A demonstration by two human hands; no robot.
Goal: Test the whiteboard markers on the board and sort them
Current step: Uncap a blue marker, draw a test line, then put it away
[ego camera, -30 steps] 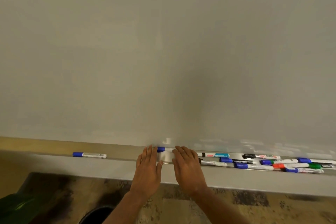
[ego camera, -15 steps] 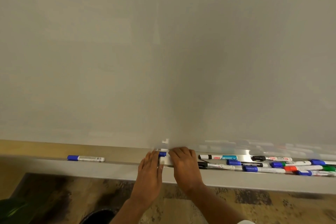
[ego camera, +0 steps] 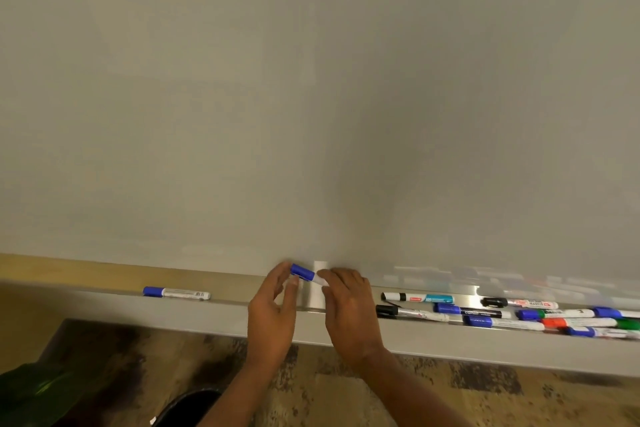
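A: What is shown at the marker tray [ego camera: 221, 314] under the whiteboard [ego camera: 311, 97]?

B: A blue-capped marker [ego camera: 307, 276] is held just above the tray, close against the board's lower edge. Its cap end is pinched by the left hand [ego camera: 272, 317], and its white barrel is gripped by the fingertips of the right hand [ego camera: 349, 314]. The marker is tilted, cap end higher.

A: Which step is judged to be under way?

B: The cap appears about to be pulled off, so that the marker can be tried on the board. No ink marks are seen on the board yet.

A: How is it best done?

B: The barrel should be held firmly while the cap is drawn straight off along its length, not bent sideways. The cap should be kept in the left hand, so it can be refitted once a line has been drawn.

A: And the others?

B: A pile of markers [ego camera: 519, 317] is left on the tray, right of the hands; a single blue marker [ego camera: 176, 293] lies on the tray, well to their left, possibly already sorted.
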